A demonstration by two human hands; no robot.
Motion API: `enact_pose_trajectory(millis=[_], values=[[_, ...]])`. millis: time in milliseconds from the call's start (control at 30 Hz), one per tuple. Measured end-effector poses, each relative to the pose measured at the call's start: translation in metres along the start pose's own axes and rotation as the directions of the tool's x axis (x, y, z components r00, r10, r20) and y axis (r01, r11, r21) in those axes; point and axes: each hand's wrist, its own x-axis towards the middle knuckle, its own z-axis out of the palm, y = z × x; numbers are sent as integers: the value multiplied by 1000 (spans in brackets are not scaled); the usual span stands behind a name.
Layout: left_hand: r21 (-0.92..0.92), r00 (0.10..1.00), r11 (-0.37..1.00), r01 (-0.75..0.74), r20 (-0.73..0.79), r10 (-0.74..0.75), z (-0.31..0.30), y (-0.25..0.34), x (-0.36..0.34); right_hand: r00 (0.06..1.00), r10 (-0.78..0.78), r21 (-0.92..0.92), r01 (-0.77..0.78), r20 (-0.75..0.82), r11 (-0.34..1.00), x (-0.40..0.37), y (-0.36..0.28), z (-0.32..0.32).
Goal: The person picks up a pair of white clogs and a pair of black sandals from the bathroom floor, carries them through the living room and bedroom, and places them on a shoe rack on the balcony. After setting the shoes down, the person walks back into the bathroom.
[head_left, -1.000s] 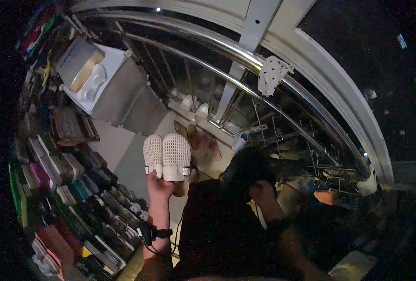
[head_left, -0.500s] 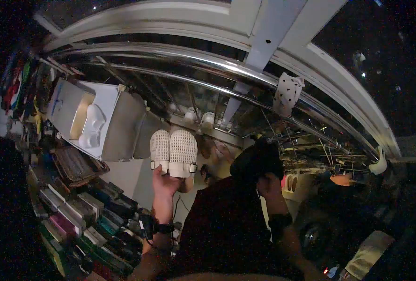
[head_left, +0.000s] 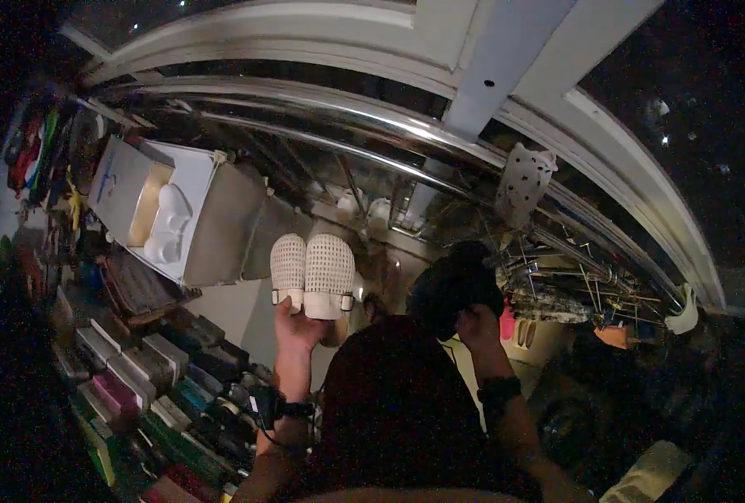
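Observation:
A pair of cream woven shoes with small side buckles is held side by side, toes pointing away from me, near the middle of the view. My left hand grips them at the heel end, the thumb on top of the left shoe. My right hand is closed on a dark black item whose shape is lost in the dim light. Dark bands circle both wrists, and a cable hangs at the left one.
An open box with white moulded pieces stands at the left. Many stacked boxes fill the lower left. Metal rails cross above, with a spotted white item on them. An orange item lies right.
The view has shifted slightly, so the rails and spotted item appear a little further right and lower. Both hands keep their hold, and the shoes stay almost in place.

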Motion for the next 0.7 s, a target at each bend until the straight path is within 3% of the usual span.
enact_pose_trajectory(millis=[33,100,167,267,333,433,500,633,667,700], values=[[-8,999,1000,-8,-45,8,-2,-3,-3,999,-15,-121,18,29,992,0,0,-5],[-13,994,998,-54,-100,52,0,-11,-10,998,-40,-162,48,47,986,7,-8,-9],[7,983,993,-122,-141,122,1,-18,-21,998,-55,8,55,-4,998,17,-12,-15],[-56,990,995,-84,-120,76,-10,-21,-27,1000,-23,-273,22,0,962,6,-21,-16],[-103,981,988,-111,-173,92,-9,-22,-31,975,181,-152,-161,125,975,27,-33,-47],[-32,968,985,-167,-197,158,-10,-19,-39,937,204,-59,-196,283,979,21,-32,-49],[-16,972,986,-169,-167,164,-21,-9,-40,956,173,-65,-162,237,985,18,-26,-41],[-125,988,986,-111,-122,96,-42,13,-39,986,164,-113,-165,-18,980,26,-15,-36],[-144,989,984,-104,-117,88,-39,18,-40,990,140,-141,-142,-21,980,31,-12,-37],[-138,989,984,-115,-105,100,-42,25,-40,999,15,-304,-2,39,953,42,-5,-46]])
